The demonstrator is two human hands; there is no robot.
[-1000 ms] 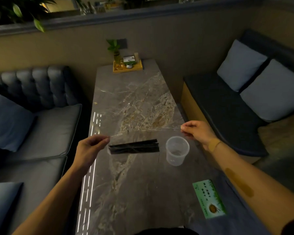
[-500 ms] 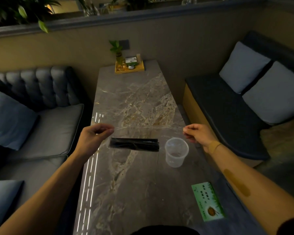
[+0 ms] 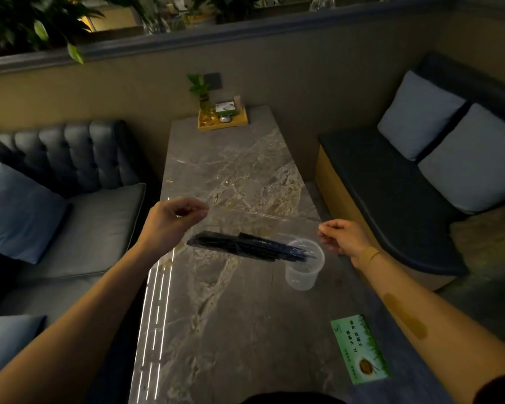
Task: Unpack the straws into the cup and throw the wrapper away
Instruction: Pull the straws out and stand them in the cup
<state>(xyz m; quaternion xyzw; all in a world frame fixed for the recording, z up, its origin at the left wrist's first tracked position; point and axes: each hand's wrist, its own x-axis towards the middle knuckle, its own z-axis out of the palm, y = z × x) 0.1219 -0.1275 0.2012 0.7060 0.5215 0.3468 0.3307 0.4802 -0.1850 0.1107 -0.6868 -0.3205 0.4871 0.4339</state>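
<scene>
A clear plastic wrapper (image 3: 260,221) is stretched in the air between my two hands above the marble table (image 3: 231,330). My left hand (image 3: 172,220) pinches its left end and my right hand (image 3: 343,237) pinches its right end. A bundle of black straws (image 3: 245,246) hangs in the wrapper, tilted down to the right. The straws' right tips reach over the rim of the clear plastic cup (image 3: 303,271), which stands upright on the table under my right hand.
A green card (image 3: 359,349) lies at the table's near right edge. A yellow tray (image 3: 222,119) with a small plant stands at the far end. Sofas with cushions flank the table on both sides.
Both hands have shifted the wrapper to the right and tipped it. The straws, level and left of the cup before, now slant with their right ends over the cup.
</scene>
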